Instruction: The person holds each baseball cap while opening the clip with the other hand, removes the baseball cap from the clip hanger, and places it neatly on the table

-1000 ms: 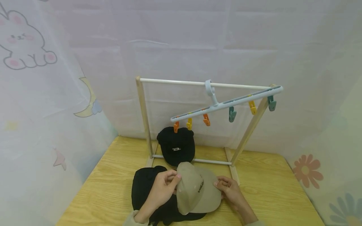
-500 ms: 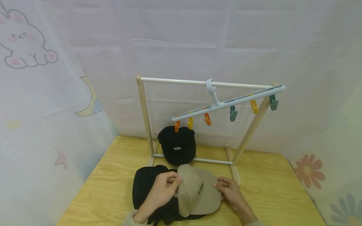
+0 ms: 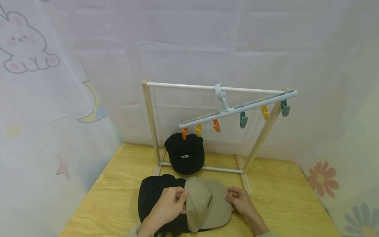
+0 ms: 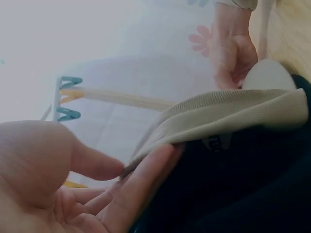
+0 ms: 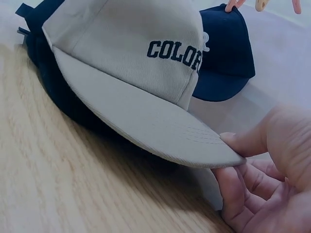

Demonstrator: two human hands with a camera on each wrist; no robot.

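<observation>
A beige cap (image 3: 217, 205) with dark lettering on its front lies slanted over a dark pile of cap fabric (image 3: 148, 197) on the table. At the cap's crown edge, my left hand (image 3: 170, 204) pinches the cloth between thumb and fingers. My right hand (image 3: 241, 202) grips the brim (image 5: 160, 131), thumb on top and fingers beneath, as the right wrist view shows. Behind, a black cap (image 3: 185, 158) with a white emblem hangs from an orange clip (image 3: 185, 133) and a yellow clip (image 3: 198, 130). The beige cap hides part of the dark pile.
A pale blue clip hanger (image 3: 228, 112) hooks over the white top bar (image 3: 183, 86) of a wooden rack and slants up to the right. Several more clips hang from it without caps. A printed cloth (image 3: 189, 39) stands behind the wooden table (image 3: 284, 197).
The beige cap's crown edge has come down slightly toward me, with my left hand following. My right hand keeps its grip on the brim almost in place.
</observation>
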